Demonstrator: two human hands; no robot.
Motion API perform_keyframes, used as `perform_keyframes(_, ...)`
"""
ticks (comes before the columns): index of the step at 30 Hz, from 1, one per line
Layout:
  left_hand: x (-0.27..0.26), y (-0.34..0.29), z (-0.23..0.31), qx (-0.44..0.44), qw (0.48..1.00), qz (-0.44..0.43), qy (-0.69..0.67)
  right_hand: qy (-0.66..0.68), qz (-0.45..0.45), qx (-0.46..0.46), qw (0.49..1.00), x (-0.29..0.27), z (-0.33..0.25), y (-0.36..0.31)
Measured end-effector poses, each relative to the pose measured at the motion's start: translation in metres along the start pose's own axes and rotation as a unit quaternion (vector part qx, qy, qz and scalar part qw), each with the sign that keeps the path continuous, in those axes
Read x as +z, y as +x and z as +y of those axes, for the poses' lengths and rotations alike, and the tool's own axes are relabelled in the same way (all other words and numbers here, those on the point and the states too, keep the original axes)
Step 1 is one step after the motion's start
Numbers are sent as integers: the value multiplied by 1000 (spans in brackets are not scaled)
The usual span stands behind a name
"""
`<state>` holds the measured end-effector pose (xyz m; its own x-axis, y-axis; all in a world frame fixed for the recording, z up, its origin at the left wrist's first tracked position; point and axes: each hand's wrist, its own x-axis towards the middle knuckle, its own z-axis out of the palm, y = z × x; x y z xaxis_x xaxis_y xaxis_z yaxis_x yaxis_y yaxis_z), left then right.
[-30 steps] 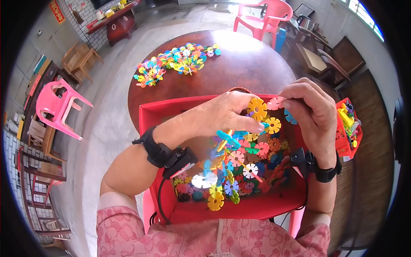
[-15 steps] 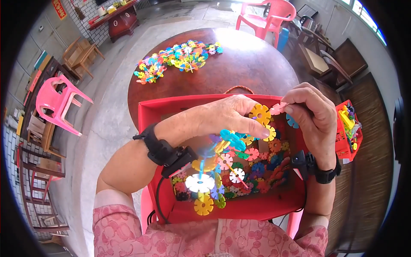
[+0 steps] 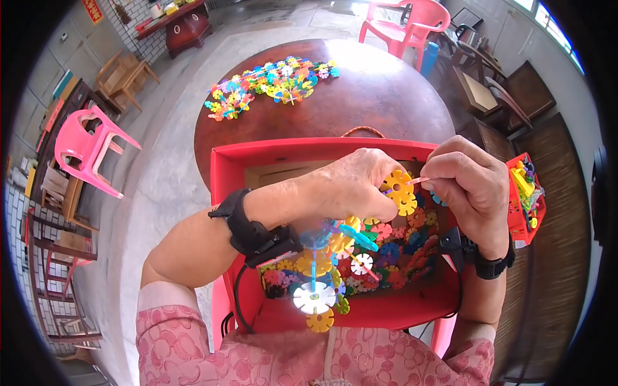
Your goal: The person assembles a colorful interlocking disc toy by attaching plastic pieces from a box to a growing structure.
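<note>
My left hand (image 3: 368, 183) is closed on a chain of notched plastic flower discs, which hangs below it over the red box (image 3: 225, 186). A yellow disc (image 3: 400, 186) of the chain pokes out past the left fingertips. Lower down dangle a white disc (image 3: 315, 298) and an orange-yellow one (image 3: 320, 320). Between thumb and forefinger, my right hand (image 3: 468, 186) pinches a pink disc (image 3: 420, 180), seen edge-on, its near edge at the yellow disc. A blue disc (image 3: 440, 198) shows beneath the right fingers. Many loose discs (image 3: 393, 251) cover the box floor.
A round brown table (image 3: 367, 96) stands beyond the box, carrying a cluster of joined flower discs (image 3: 270, 83). To the right sits a red basket (image 3: 524, 199) of plastic pieces. Pink plastic chairs stand at the left (image 3: 90, 151) and the far right (image 3: 412, 26).
The pink disc has turned from face-on to edge-on and come against the yellow disc. My left hand has tilted the chain; its hanging end has swung slightly right and down.
</note>
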<state>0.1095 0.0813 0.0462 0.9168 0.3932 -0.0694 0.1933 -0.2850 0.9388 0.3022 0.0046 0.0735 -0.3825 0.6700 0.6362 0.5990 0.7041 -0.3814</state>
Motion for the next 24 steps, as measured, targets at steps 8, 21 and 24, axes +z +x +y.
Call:
perform_keyframes(8,1,-2,3,-3,999,-10,-31,128,-36,-2,991,2,11,2)
perform_keyframes(21,-16,7,-23,165,976,110,-94,149,136,125,971,16,18,6)
perform_keyframes(24,-25,3,-12,130,954,198,-184,318,204,253,891,-2,52,-10)
